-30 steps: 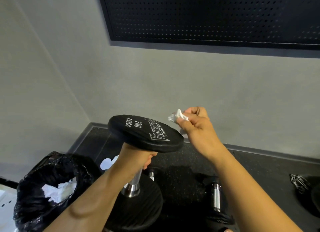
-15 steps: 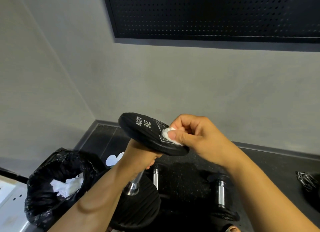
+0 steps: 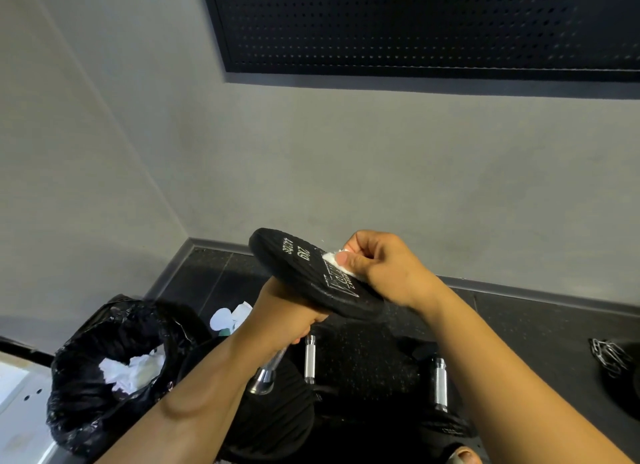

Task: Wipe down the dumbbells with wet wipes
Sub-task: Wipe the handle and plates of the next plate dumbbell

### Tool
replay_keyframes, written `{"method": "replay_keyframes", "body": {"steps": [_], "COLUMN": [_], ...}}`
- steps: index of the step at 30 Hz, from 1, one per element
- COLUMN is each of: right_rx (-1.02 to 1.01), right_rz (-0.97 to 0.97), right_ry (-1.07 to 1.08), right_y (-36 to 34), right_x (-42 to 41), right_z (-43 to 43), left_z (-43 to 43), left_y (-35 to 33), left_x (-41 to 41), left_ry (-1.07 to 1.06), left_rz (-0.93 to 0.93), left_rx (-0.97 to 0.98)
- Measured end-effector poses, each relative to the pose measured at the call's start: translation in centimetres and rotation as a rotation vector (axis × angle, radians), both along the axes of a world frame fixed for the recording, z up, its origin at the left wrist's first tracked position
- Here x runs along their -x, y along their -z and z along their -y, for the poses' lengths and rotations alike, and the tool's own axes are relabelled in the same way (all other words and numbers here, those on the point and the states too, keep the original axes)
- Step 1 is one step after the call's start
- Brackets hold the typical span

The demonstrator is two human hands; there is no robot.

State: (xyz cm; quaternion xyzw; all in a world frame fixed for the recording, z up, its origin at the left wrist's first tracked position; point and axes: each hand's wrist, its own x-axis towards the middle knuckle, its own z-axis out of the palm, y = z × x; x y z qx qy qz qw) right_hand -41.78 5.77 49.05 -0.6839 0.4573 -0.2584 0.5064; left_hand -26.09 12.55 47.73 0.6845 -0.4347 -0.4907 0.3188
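Observation:
I hold a black 2 kg dumbbell upright in front of me, its flat top face tilted toward me. My left hand grips its chrome handle just under the top head. My right hand pinches a crumpled white wet wipe and presses it onto the printed top face. The lower head of the dumbbell is partly hidden by my left forearm.
A black bin bag holding used white wipes stands at the lower left. Other dumbbells with chrome handles lie on the black rubber floor below. A wipes packet lies near the corner. A chain sits at the right.
My right hand brought the wipe from the air beside the dumbbell down onto its top face and slid it across. The top face has tilted more toward me.

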Motion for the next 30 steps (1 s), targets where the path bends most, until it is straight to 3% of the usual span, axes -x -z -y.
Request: {"method": "replay_keyframes", "body": {"steps": [4,10,13,19,26,30], "right_rx": [-0.007,0.0,0.06,0.217,0.125,0.064], "right_rz": [0.135,0.328,0.27,0.137,-0.097,-0.147], "right_ry": [-0.1,-0.229,-0.207,-0.042,0.076,0.105], "right_y": [-1.8,-4.2,-4.4,-2.9,2.3,4.4], "right_x": [0.1,-1.3,-2.8,-6.3,-4.9,-2.5], "right_z": [-2.7,-5.5,-4.8,-0.9,2.3,0.9], "left_z": [0.3,-0.9,-1.3,-1.4,-2.0,-1.4], "left_y": [-0.2,-2.2,-2.7,-2.3,-2.1,-1.3], "left_x": [-0.3,0.5,0.5,0.4,0.4,-0.4], "left_ry": [0.119,0.161,0.2,0.282,0.179,0.214], "left_rz": [0.073,0.067,0.085,0.403,0.292,0.387], "left_rx": [-0.012,0.132,0.102,0.078,0.1,0.114]}}
